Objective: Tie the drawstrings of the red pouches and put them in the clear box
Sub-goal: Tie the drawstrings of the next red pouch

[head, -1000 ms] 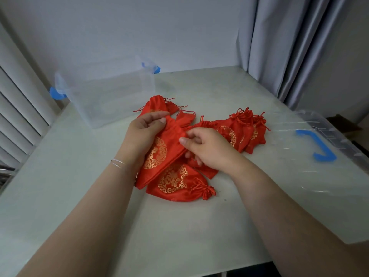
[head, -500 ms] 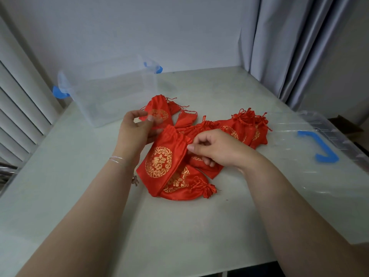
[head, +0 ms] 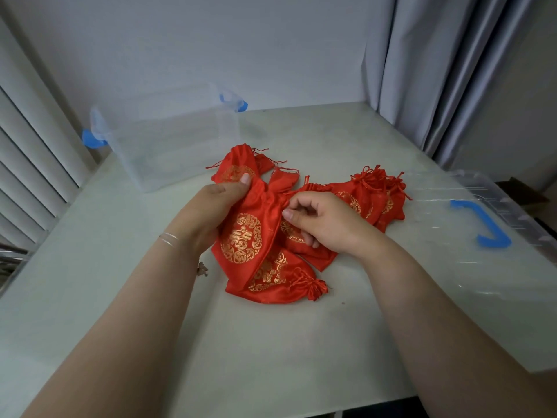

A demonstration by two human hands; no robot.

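Note:
Several red satin pouches with gold emblems lie in a heap mid-table. My left hand (head: 208,212) grips the neck of one pouch (head: 244,236) that lies on top of the heap. My right hand (head: 322,224) pinches the same pouch's gathered mouth from the right, fingers curled. Under it a pouch with a tied neck (head: 280,282) lies nearest me. More tied pouches (head: 370,191) sit to the right, and loose ones (head: 241,164) lie behind my hands. The clear box (head: 171,140) with blue latches stands at the back left, with nothing seen inside.
The box's clear lid (head: 482,251) with a blue handle lies on the table's right side. Grey curtains (head: 437,70) hang at the back right and window blinds (head: 30,146) run along the left. A small dark speck (head: 202,268) lies by my left wrist.
My left hand moved down from the rear pouch and took hold of the top pouch's neck. My right hand shifted slightly along the pouch's mouth.

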